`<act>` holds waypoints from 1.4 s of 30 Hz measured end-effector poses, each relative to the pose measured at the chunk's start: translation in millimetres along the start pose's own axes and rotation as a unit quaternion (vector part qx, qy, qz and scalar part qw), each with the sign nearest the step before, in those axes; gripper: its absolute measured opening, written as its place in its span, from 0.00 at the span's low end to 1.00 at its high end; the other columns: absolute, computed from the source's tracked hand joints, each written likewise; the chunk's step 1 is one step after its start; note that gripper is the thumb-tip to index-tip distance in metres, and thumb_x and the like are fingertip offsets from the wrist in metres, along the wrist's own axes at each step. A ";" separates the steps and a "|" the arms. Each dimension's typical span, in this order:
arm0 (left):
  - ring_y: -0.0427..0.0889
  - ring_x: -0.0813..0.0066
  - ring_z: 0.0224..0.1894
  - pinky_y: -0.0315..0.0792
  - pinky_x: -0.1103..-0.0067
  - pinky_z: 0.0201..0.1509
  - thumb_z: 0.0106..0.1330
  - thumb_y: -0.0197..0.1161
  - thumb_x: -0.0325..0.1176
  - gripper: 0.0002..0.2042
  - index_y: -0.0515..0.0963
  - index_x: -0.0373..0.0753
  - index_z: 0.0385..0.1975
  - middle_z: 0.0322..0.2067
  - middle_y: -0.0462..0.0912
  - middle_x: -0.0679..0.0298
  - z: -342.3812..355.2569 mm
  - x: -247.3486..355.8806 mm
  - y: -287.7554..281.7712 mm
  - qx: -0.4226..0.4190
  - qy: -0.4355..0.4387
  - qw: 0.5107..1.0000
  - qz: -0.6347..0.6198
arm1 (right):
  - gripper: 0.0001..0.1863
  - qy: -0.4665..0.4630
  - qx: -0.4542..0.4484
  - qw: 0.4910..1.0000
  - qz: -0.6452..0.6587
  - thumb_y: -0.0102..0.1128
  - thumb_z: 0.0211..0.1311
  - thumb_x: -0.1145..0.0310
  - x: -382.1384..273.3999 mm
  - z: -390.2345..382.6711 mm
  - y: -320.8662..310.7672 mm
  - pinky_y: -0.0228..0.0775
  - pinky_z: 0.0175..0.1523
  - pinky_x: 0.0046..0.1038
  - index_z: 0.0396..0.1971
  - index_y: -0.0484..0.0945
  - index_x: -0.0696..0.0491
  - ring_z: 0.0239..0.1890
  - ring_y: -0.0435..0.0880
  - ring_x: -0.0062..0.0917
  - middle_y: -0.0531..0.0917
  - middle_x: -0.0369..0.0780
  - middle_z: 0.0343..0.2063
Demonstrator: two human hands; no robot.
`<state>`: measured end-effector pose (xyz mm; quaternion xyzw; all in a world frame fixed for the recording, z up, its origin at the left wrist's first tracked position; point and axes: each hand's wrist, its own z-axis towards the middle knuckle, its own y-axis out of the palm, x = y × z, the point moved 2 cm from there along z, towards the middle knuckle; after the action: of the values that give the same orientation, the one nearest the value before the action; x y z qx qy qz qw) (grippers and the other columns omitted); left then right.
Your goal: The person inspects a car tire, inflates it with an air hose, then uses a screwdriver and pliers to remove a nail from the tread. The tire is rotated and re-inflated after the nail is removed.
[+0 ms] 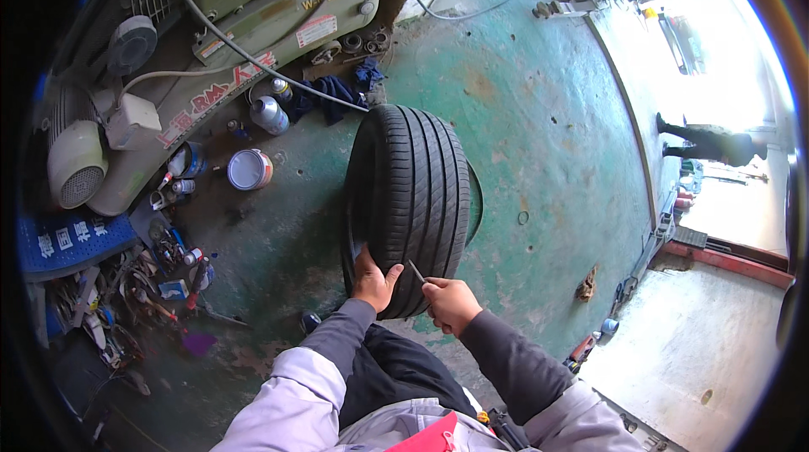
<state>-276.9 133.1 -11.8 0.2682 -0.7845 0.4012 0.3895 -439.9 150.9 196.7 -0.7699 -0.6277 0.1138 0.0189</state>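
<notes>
A black tyre point(419, 191) stands upright on the floor in front of me, its grooved tread facing up towards me. My left hand point(376, 282) grips its left edge near the bottom, thumb lying on the tread and fingers going out of sight inside the rim side. My right hand point(452, 304) is closed around a thin metal pointed tool point(416, 272), whose tip meets the tread just right of my left thumb. The tool's handle is hidden in my fist, so its exact kind cannot be told.
On the left stands a green air compressor point(278, 18) with a hose point(244, 52) running to the tyre. A round tin point(249, 170), a spray can point(269, 115) and jumbled tools point(109, 317) lie near it. At the far right, a person point(712, 144) in dark clothes stands by a doorway.
</notes>
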 end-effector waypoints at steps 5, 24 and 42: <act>0.65 0.34 0.74 0.60 0.57 0.80 0.73 0.70 0.55 0.50 0.48 0.28 0.81 0.72 0.63 0.34 8.2 -0.7 -0.4 -0.023 -0.010 0.999 -0.031 | 0.23 -0.194 0.138 0.831 -0.503 0.52 0.75 0.65 -8.7 -1.4 10.2 0.85 0.39 0.46 0.65 0.80 0.54 0.38 0.95 0.43 0.90 0.52 0.31; 0.66 0.34 0.73 0.61 0.55 0.78 0.72 0.73 0.49 0.49 0.48 0.29 0.80 0.71 0.63 0.34 16.5 2.2 -20.5 -0.052 -0.023 0.998 -0.005 | 0.14 -0.067 0.056 0.981 -0.173 0.58 0.74 0.61 -42.6 10.0 6.9 0.85 0.44 0.45 0.46 0.86 0.54 0.38 0.93 0.47 0.91 0.52 0.38; 0.67 0.34 0.73 0.61 0.56 0.78 0.67 0.77 0.44 0.50 0.50 0.30 0.79 0.71 0.64 0.35 8.4 5.4 -21.5 -0.043 -0.030 0.999 0.004 | 0.17 -0.069 0.137 0.840 -0.521 0.56 0.69 0.64 -69.7 -8.2 31.1 0.85 0.43 0.55 0.54 0.80 0.51 0.38 0.92 0.56 0.89 0.54 0.31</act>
<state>-267.4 114.0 -1.5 0.2595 -0.8134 0.3603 0.3757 -421.3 77.6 209.9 -0.3094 -0.9137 0.2253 0.1371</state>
